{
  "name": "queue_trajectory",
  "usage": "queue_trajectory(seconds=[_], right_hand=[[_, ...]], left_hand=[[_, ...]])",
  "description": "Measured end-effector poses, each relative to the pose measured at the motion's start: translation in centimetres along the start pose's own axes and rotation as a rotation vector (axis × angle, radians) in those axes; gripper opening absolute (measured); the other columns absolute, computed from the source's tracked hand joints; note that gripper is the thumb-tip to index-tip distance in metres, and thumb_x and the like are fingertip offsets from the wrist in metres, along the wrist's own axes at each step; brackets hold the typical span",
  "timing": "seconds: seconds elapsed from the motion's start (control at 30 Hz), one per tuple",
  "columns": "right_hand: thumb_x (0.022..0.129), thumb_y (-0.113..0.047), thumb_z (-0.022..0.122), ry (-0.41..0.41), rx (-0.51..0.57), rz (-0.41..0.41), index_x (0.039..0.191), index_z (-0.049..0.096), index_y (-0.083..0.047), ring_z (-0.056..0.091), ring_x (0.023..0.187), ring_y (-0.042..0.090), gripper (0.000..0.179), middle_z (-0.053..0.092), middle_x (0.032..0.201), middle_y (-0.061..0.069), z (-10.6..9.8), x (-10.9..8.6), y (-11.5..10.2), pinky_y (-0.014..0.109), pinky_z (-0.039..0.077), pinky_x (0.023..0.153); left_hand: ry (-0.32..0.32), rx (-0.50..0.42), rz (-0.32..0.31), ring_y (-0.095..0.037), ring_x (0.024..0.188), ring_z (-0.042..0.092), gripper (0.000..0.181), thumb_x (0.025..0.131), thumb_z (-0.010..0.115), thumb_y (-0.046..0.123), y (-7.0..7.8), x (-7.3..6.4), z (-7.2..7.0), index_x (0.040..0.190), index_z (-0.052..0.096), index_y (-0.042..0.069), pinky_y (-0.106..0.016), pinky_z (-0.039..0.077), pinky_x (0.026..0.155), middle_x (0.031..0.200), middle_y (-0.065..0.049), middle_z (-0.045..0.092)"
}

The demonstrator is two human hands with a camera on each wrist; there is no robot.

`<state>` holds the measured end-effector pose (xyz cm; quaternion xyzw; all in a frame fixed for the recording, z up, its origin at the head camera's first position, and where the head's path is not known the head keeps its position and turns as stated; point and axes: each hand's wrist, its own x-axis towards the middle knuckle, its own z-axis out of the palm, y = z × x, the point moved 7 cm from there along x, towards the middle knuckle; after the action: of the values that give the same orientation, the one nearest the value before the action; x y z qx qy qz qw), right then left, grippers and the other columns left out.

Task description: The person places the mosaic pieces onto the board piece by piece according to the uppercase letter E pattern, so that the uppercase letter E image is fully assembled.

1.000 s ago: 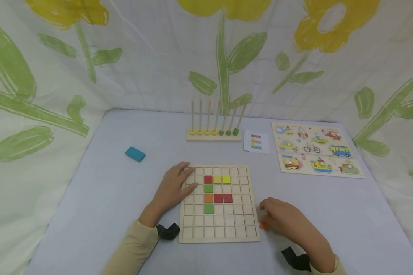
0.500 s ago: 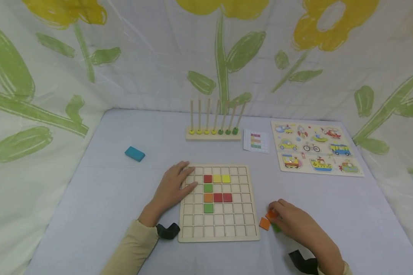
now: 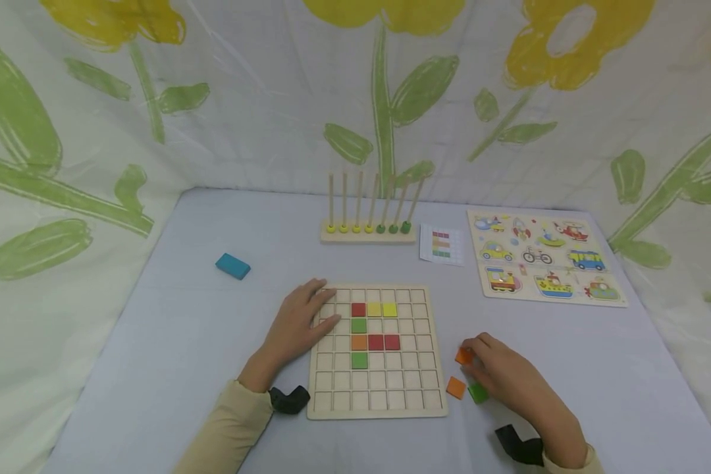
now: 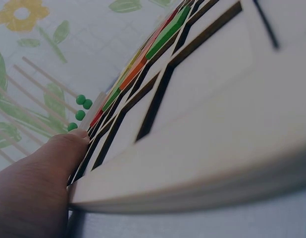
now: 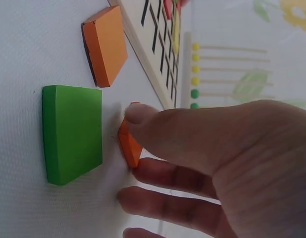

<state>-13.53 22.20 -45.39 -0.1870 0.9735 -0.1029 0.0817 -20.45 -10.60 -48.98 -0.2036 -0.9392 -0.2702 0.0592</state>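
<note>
My left hand (image 3: 296, 326) rests on the left edge of a wooden grid board (image 3: 379, 399), fingers spread. Red, yellow, green and orange square tiles sit in some of the board's cells, such as the lower green tile (image 3: 359, 360). Right of the board, my right hand (image 3: 500, 372) pinches an orange tile (image 5: 129, 144) between thumb and forefinger, the other fingers apart from it. Whether that tile touches the table I cannot tell. A second orange tile (image 5: 106, 47) lies close to the board's right edge, with a green tile (image 5: 78, 134) beside it.
Behind the board stands a wooden peg rack (image 3: 367, 234) with upright rods and yellow and green beads. A printed pattern card (image 3: 441, 245) lies right of it. Farther right is a vehicle picture puzzle (image 3: 545, 257). A blue block (image 3: 233, 265) lies at the left.
My right hand has moved right, away from the board, uncovering an orange and a green tile. The pinched orange tile has shifted slightly farther from me. The left hand stays put.
</note>
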Motion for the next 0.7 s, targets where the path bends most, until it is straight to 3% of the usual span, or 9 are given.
queue_trajectory(seconds=[0.4,0.57,0.7], right_hand=[[0.084,-0.013,0.073,0.037,0.034,-0.016,0.114,0.06,-0.011,0.054,0.086,0.005,0.033,0.058,0.106,-0.005,-0.1,0.5,-0.7,0.025,0.053,0.072],[0.086,-0.019,0.072,0.014,0.055,-0.041,0.115,0.06,-0.015,0.053,0.089,0.004,0.032,0.057,0.111,-0.007,-0.1,1.5,-2.9,0.024,0.054,0.076],[0.086,-0.022,0.073,0.045,0.044,-0.152,0.11,0.061,-0.015,0.054,0.086,0.002,0.029,0.058,0.109,-0.008,-0.2,2.3,-5.7,0.021,0.054,0.075]], left_hand=[[-0.012,-0.004,-0.008,-0.028,0.138,0.035,0.055,0.092,0.058,0.045,0.0,-0.1,0.0,0.139,0.05,0.017,-0.052,0.028,0.112,0.147,-0.008,0.041],[-0.013,-0.005,-0.007,-0.028,0.138,0.035,0.055,0.092,0.058,0.045,0.0,0.0,0.0,0.139,0.05,0.017,-0.052,0.027,0.112,0.147,-0.008,0.041],[-0.026,-0.003,-0.016,-0.027,0.139,0.034,0.056,0.093,0.056,0.047,-0.1,-0.1,0.1,0.14,0.049,0.018,-0.051,0.026,0.113,0.148,-0.008,0.041]])
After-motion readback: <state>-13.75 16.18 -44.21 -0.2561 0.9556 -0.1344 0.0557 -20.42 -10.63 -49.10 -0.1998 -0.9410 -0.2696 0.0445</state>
